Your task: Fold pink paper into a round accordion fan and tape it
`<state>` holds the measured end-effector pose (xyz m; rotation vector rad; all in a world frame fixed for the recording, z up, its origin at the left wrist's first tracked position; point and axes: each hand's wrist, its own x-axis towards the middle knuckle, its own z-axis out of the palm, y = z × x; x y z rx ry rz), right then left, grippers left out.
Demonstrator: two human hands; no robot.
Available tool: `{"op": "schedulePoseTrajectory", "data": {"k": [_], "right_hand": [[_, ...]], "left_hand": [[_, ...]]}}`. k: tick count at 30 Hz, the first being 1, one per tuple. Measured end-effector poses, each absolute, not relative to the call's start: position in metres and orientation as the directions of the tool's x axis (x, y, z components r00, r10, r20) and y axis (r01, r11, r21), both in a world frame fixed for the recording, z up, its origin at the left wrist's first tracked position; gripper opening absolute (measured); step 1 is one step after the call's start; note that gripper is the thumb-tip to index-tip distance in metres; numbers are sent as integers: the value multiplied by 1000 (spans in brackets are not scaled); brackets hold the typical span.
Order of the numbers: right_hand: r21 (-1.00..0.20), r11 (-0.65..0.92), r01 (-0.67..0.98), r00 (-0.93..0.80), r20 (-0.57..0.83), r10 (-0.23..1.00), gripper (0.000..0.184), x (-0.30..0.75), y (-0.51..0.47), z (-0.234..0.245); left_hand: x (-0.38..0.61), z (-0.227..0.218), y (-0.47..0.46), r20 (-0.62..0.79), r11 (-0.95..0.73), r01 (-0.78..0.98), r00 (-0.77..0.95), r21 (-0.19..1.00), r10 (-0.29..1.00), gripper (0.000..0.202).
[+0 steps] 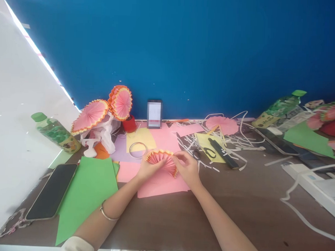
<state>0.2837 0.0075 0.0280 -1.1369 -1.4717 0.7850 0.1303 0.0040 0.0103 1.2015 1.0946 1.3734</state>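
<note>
A pleated pink paper fan with an orange-yellow edge (163,160) is spread in a half circle over a pink sheet (161,184) on the brown table. My left hand (147,169) pinches its left end. My right hand (187,169) pinches its right end, fingers curled around the folds. Both forearms reach in from the near edge, and a thin bangle sits on my left wrist.
Two finished fans (91,114) (121,102) stand at the back left beside a green-capped bottle (56,132). A phone (52,191) and green paper (85,190) lie left. A tape ring (137,149), scissors (206,152), a black cutter (223,153), paper strips, another bottle (280,107) and a power strip (313,185) lie right.
</note>
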Motion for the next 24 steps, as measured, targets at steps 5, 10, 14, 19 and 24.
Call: {"op": "schedulePoseTrajectory", "data": {"k": [5,10,14,19,24], "right_hand": [[-935,322,152,15,328,945,13,284,11,30],[-913,355,199,-32,356,934,10,287,12,31],[-837,446,318,-90,442,893,11,289,13,28],[-836,464,292,-100,456,884,12,289,15,21],[-866,442,234,-111,428,897,14,287,15,20]], "left_hand": [[130,9,4,116,-121,-83,-60,989,991,29],[129,11,4,55,-58,-98,-37,994,998,32],[129,13,5,47,-52,-110,-44,993,998,31],[130,12,7,23,-36,-162,-81,986,996,33],[129,10,7,5,-17,-165,-73,986,997,33]]}}
